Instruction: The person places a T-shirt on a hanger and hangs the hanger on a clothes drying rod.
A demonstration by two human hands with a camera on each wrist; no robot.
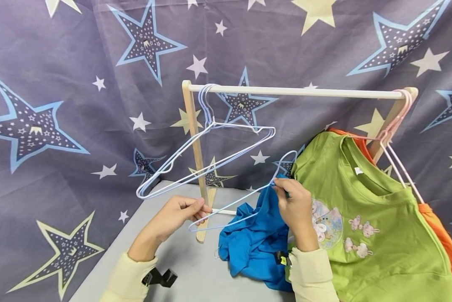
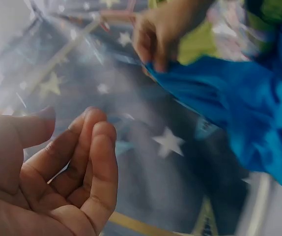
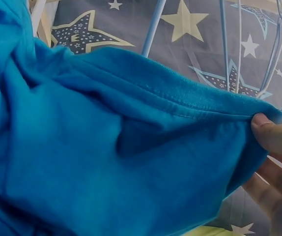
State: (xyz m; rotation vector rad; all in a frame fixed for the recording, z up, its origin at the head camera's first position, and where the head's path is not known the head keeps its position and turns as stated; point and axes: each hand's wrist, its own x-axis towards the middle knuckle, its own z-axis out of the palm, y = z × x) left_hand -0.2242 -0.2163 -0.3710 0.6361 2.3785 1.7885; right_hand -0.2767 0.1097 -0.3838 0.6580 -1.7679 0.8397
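Note:
My right hand (image 1: 295, 205) pinches the band edge of a crumpled blue shirt (image 1: 254, 247); the right wrist view shows the thumb (image 3: 266, 128) on that edge. A light blue hanger (image 1: 229, 208) slants across in front, its hook beside the right hand and part of it hidden by the shirt. Whether the right fingers also grip the hanger, I cannot tell. Near the hanger's left end is my left hand (image 1: 177, 216). Its fingers (image 2: 104, 162) are loosely bent, the thumb stands apart, and nothing shows between them in the left wrist view.
A rack with a white rail (image 1: 297, 91) and wooden posts stands on the grey table (image 1: 196, 272). Several hangers (image 1: 211, 163) hang at its left end. At the right end, a green shirt (image 1: 380, 251) hangs in front of orange clothing (image 1: 442, 243). Behind is a star-patterned curtain (image 1: 109, 92).

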